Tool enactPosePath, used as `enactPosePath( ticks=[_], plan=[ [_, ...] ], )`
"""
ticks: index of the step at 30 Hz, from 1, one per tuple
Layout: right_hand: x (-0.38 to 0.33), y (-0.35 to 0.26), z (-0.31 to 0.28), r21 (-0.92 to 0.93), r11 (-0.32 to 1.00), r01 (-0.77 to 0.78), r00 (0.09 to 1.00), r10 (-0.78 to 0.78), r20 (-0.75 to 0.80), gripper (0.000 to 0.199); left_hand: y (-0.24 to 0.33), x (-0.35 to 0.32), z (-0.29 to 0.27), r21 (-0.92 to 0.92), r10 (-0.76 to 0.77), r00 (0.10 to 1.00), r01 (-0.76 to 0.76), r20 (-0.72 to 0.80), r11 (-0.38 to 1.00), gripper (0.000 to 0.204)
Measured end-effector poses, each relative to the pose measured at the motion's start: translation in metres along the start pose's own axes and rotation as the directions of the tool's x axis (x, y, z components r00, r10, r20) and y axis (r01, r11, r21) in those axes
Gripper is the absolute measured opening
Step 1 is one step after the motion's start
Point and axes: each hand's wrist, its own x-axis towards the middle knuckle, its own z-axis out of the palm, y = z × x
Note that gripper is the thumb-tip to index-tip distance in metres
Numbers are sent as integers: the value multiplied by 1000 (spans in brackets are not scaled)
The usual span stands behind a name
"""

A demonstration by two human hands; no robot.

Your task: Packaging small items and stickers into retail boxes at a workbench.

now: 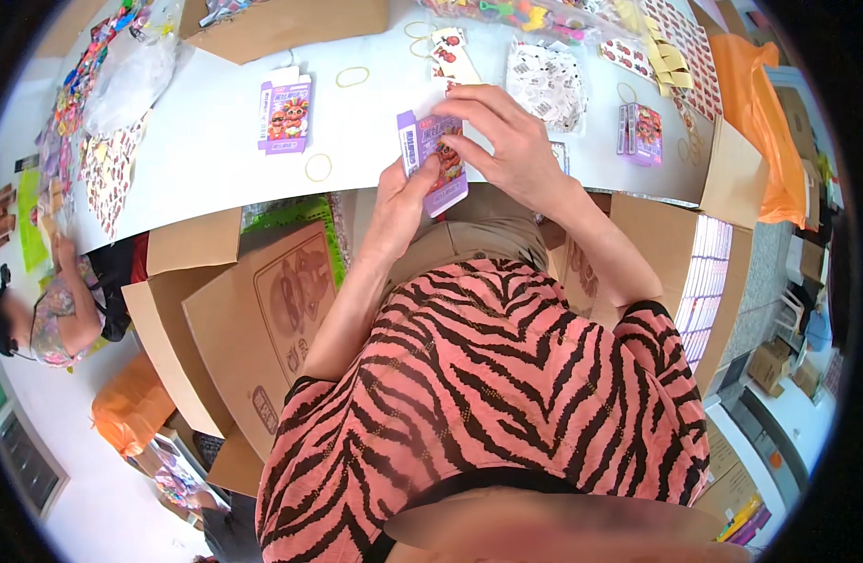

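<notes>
Purple card: small carton (435, 161), flat-ish printed pack with a cartoon front, held in both hands just over the near edge of the white bench (215, 141), in front of the chest. Left hand (400, 202) comes up from below, fingers curled shut round the lower left edge and back of the carton, thumb on the face. Right hand (506, 141) comes over from the right, fingers bent, fingertips pinching the upper right part of the carton near its top flap; closed on it, not a loose touch.

Long axis of the carton runs from upper left to lower right in the head view, tilted, not square to the bench edge. Open or flap end looks to be the upper left one, pointing away toward the bench; the printed face points up at the camera. Cannot tell if the flap is tucked.

Risks, as a judgement: thin card, so a hard pinch by the right fingertips could crease or tear the flap. The grip sits over the gap between bench and lap, so a slip drops the carton into the brown cardboard boxes (262, 310) below. A second purple carton (285, 114) and loose rubber bands (319, 167) lie left on the bench, well apart; a third dark carton (641, 133) lies right, near an elbow sweep.
</notes>
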Motion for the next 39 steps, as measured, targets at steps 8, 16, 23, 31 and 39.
enactPosePath(
  ticks=[8,16,23,31,39],
  plan=[
    [2,-5,-9,166,969,-184,965,146,219,11,-2,-4,-7,127,-36,999,35,4,991,37],
    [11,-13,-24,309,869,-386,861,219,459,9,-14,-5,-15,103,-64,983,46,175,994,56],
    [6,-19,-23,286,922,-262,859,88,504,16,-2,0,1,486,269,963,-238,7,841,60],
    [-4,9,-25,603,708,-367,930,289,227,42,0,-2,-3,14,192,980,-192,-44,981,51],
    [-3,11,-20,840,207,-501,865,107,490,70,-12,-12,17,-523,57,881,225,469,822,69]
  ],
)
